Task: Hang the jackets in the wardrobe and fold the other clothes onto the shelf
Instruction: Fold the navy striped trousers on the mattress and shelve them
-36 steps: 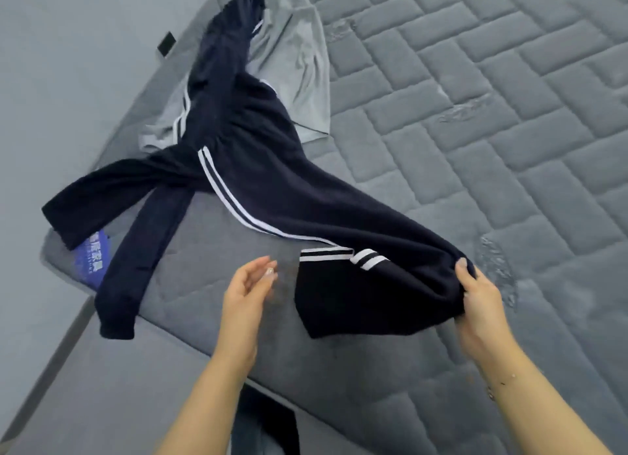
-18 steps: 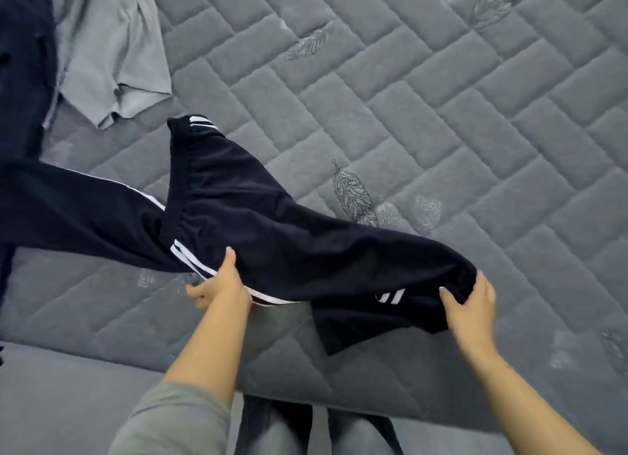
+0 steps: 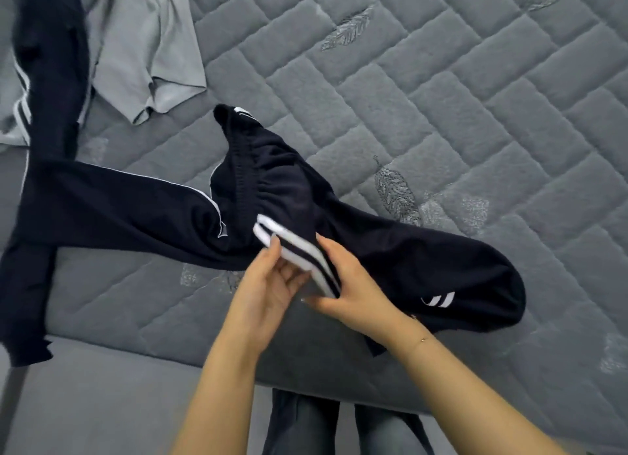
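Dark navy track pants [image 3: 390,250] with white side stripes lie across the near part of a grey quilted mattress [image 3: 441,114]. One leg stretches left past the mattress edge; the elastic waistband bunches up in the middle. My left hand [image 3: 272,284] and my right hand [image 3: 350,291] meet at the white-striped edge of the pants and both pinch that striped fabric between fingers and thumb. A grey T-shirt [image 3: 146,43] lies crumpled at the upper left. Another dark garment with white stripes [image 3: 47,63] lies over the T-shirt's left side.
The mattress front edge [image 3: 136,332] runs across the lower frame, with a lower grey surface [image 3: 85,403] below it. My legs in dark trousers [image 3: 306,424] stand against the edge. The mattress stretches away to the right and back.
My right hand left the far right end of the pants and came to the middle. Both hands now meet at the striped edge. The waistband has bunched up higher.
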{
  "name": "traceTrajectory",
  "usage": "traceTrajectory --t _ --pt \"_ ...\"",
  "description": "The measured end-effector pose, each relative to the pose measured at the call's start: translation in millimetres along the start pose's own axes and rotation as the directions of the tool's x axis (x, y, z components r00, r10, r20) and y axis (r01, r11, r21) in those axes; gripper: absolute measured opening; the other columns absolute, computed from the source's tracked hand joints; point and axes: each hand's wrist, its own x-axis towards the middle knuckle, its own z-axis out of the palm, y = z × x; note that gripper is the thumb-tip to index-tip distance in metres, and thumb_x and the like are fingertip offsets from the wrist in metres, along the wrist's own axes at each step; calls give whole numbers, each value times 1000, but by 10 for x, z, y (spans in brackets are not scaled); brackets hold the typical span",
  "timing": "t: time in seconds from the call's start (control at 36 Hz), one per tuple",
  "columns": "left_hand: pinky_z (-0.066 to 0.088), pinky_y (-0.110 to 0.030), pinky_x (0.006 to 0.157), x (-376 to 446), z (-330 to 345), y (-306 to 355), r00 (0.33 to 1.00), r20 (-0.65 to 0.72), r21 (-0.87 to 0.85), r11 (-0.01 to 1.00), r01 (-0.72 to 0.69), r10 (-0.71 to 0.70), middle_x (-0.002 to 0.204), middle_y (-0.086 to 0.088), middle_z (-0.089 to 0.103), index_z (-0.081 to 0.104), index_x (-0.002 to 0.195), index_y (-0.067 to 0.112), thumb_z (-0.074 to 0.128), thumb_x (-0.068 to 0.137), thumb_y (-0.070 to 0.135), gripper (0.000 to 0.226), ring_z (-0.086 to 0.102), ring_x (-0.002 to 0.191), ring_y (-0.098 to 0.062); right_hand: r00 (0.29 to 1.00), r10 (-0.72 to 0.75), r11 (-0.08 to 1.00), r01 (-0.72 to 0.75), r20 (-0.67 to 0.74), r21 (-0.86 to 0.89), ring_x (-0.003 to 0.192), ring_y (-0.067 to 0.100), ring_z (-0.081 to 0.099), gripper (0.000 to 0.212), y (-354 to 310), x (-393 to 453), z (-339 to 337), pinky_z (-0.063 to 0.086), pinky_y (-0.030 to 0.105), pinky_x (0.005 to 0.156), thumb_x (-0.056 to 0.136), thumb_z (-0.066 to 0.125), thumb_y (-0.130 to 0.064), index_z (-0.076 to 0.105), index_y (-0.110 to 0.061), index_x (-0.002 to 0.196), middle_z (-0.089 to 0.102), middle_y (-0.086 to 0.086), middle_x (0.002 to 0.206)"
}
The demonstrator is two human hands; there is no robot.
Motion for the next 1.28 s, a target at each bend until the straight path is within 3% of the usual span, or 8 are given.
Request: traceTrajectory --t 0.17,0.31,0.5,0.72,0.92,1.0,1.17,1.28 --pt "58 -36 81 -21 -426 106 989 -30 -373 919 125 -147 128 -12 64 53 133 8 56 89 39 54 64 114 -25 939 158 973 -97 -304 209 88 1 62 23 -205 287 272 48 20 80 95 54 -9 69 -20 110 71 -10 95" --pt "49 -47 88 286 -582 165 949 -165 -390 901 188 -270 127 -18 61 56 123 9 65 76 44 60 59 117 -29 937 186 944 -87 -295 320 86 -6 63 22 -231 260 131 45 9 76 95 58 -10 70 -27 101 71 -20 89" --pt "60 -38 69 813 -91 346 983 -25 -246 954 171 -183 116 -12 70 70 113 9 49 93 50 50 71 97 -26 941 252 842 -99 -224 530 73 -2 59 20 -181 -170 -169 48 13 67 91 65 -16 76 -32 84 70 -12 78" --pt "57 -33 77 923 1316 -79 997 -4 251 965 -71 74 135 -6 59 33 149 26 63 91 12 66 69 98 -18 778 421 634 115 -466 764 93 12 71 18 189 -846 -899 55 21 75 94 60 -32 77 -32 94 76 -2 95" --pt "58 -37 76 759 3389 -1054 983 113 338 925 -173 142 96 1 68 29 150 34 63 90 11 73 66 81 -16 680 483 597 204 -551 776 100 5 68 25 709 -1899 -2117 52 13 77 98 52 -29 75 -39 99 74 -9 105" --pt "55 -43 86 648 4395 -1692 963 251 367 910 -192 101 108 -1 66 25 150 38 63 90 12 76 65 92 -21 646 504 555 267 -574 788 107 7 66 24 993 -2400 -2738 53 22 85 99 52 -31 74 -37 105 72 -9 112" --pt "57 -36 81 564 6261 -3177 837 523 435 895 -97 -164 126 -4 59 14 152 39 62 93 13 81 65 101 -20 403 633 495 445 -661 746 106 8 67 21 1831 -3339 -4066 55 23 84 97 56 -35 74 -33 107 72 -8 114" --pt "36 -34 109 533 6813 -4095 695 559 712 691 -122 -453 152 0 38 12 154 30 53 99 28 69 41 136 -21 137 768 500 482 -625 719 101 11 67 27 2647 -3825 -4718 54 19 75 98 56 -34 66 -20 120 71 -4 114"
